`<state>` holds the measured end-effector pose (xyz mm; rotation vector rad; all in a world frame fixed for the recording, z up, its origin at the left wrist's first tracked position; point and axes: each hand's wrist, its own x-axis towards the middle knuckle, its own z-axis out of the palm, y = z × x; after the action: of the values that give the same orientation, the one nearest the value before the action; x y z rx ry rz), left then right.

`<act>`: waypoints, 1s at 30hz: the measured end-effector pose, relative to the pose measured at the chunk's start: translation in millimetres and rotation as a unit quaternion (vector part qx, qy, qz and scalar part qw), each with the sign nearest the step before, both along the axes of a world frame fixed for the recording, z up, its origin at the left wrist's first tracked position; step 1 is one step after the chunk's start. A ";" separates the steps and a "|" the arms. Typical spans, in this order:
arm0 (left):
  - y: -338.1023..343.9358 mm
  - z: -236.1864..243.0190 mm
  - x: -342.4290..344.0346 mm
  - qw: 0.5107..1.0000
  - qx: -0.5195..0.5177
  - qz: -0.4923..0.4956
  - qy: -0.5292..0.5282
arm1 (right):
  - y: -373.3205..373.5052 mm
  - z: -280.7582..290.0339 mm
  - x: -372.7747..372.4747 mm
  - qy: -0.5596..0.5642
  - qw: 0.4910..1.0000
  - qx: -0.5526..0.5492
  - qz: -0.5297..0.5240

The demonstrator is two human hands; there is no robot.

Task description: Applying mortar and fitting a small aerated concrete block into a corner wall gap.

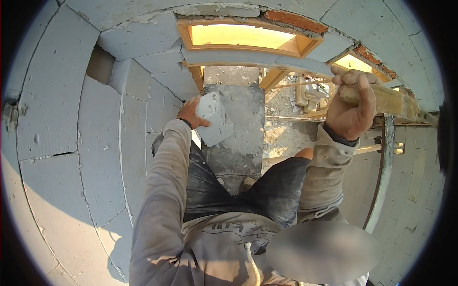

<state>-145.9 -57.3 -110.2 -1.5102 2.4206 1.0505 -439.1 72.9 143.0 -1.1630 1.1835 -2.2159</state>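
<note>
Left fingers (pixel 195 101) partly hidden behind pale block (pixel 214 117); oval patch (pixel 322 252) blurred; sweatshirt (pixel 210 257) cut off below.

The block (pixel 212 112) over there looks pale grey-white, the wooden beam (pixel 396 99) yellow-brown, the trousers (pixel 281 183) black and flecked whitish, the sweatshirt (pixel 210 255) greyish beige with dark patterning, its drawstring (pixel 253 264) cream, the wall (pixel 52 95) light grey, and the brick (pixel 293 21) up there orange-red.

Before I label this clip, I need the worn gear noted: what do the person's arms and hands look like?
Both arms wear long, loose beige-grey sleeves, wrinkled and smudged. The left hand and right hand are ungloved. A dark band shows at each wrist, perhaps an inner cuff.
</note>
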 end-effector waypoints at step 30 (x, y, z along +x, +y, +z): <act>-92.8 -15.4 -10.0 0.985 0.146 0.061 0.062 | 97.0 -316.8 48.6 0.306 0.745 0.570 0.163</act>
<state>-155.9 -150.0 -125.6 -1.5468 2.1490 1.4906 -390.5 169.9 -173.8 -1.3087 1.9222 -0.4866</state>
